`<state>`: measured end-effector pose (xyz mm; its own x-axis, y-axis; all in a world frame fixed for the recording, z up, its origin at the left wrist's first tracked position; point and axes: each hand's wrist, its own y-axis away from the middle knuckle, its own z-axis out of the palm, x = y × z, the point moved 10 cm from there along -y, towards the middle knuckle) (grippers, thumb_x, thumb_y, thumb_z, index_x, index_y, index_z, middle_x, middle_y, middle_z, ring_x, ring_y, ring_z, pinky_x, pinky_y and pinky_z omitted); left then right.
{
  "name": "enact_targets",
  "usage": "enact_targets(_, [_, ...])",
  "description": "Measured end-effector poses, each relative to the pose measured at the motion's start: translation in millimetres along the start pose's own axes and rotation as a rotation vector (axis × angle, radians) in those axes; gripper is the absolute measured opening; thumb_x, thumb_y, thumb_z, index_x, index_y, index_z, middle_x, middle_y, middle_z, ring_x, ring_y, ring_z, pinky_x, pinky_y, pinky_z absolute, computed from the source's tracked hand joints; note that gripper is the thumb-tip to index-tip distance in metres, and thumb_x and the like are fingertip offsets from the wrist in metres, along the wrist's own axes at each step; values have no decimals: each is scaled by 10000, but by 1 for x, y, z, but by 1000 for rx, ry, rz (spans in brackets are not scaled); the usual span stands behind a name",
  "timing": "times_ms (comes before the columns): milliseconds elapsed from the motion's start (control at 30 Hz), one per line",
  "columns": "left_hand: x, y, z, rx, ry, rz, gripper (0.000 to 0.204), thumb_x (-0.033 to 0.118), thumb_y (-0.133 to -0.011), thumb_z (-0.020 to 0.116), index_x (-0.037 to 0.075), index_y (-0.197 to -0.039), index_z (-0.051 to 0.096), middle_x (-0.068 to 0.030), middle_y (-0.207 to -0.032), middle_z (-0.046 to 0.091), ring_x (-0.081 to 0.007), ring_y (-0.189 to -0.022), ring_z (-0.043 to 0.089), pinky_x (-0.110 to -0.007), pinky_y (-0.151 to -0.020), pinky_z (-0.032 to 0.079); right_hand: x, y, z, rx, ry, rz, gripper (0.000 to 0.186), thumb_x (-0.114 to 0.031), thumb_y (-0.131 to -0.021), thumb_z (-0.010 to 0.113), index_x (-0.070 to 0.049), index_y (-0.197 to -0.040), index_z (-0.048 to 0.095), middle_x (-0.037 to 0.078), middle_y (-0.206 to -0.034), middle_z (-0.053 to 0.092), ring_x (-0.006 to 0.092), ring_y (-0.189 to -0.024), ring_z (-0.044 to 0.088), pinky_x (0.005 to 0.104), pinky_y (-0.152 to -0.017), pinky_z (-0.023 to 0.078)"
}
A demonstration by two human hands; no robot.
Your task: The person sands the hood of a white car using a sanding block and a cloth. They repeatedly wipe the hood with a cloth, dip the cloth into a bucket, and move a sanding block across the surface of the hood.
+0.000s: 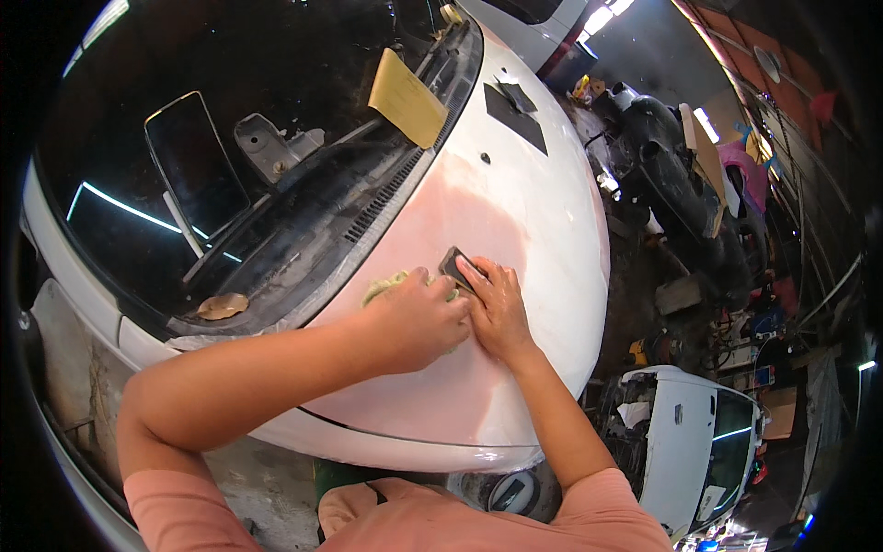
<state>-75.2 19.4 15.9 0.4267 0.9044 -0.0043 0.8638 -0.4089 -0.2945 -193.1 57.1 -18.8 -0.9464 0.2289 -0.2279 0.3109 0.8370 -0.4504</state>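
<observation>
A white car hood (561,276) curves beneath both hands, with a broad pink patch (469,212) on its surface. My left hand (418,317) is closed around a crumpled yellow-green rag (382,287), which touches the pink area. Just to its right, my right hand (498,308) grips a small dark sanding block (452,264). Its fingers press the block toward the hood, and the two hands nearly touch. The block's underside is hidden.
A yellow sheet (409,99) leans at the windshield base; dark sheets (517,115) lie farther up the hood. A dry leaf (223,306) rests near the lower windshield corner. Black car parts (676,184) and a white vehicle (685,442) stand right. A bucket (515,495) sits below the bumper.
</observation>
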Motion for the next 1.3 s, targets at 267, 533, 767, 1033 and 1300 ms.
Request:
enact_targets(267, [7,-17,-12,24,17,28,166,231,-891,690,141,-994,784,-64,-1076,719,-292,-1064,683,-465,-858,547,53,-91,9,127,194,-65,423,-182,-1002,668,-133,-1421,667,142,-1337,648,380,-1163,581,490,-1023,487])
enact_targets(533, [13,-11,-13,12,-28,27,170,265,-868,712,141,-968,771,-77,-1038,700,-304,-1018,687,-459,-795,553,26,-45,-2,140,134,-136,405,-152,-991,680,-125,-1396,676,160,-1338,652,394,-1135,584,512,-1033,483])
enact_targets(767, [0,2,-7,31,-5,-36,151,218,-879,699,137,-978,780,-74,-1072,714,-291,-1078,674,-457,-844,540,0,-10,17,90,169,-112,424,-173,-1002,667,-153,-1426,665,110,-1373,641,380,-1130,587,519,-1004,489])
enact_targets(1033, [16,-22,-11,3,19,30,178,269,-863,720,140,-976,769,-76,-1056,697,-310,-1064,669,-464,-824,542,55,-86,7,92,299,-89,431,-174,-1011,645,-101,-1436,636,114,-1358,632,384,-1142,573,501,-995,492])
enact_targets(1300, [6,6,-9,6,-48,-22,169,236,-890,692,138,-997,779,-68,-1067,709,-284,-1073,665,-452,-827,530,-24,-9,10,-28,40,-97,409,-160,-1001,645,-135,-1408,659,143,-1356,631,372,-1155,572,499,-990,483])
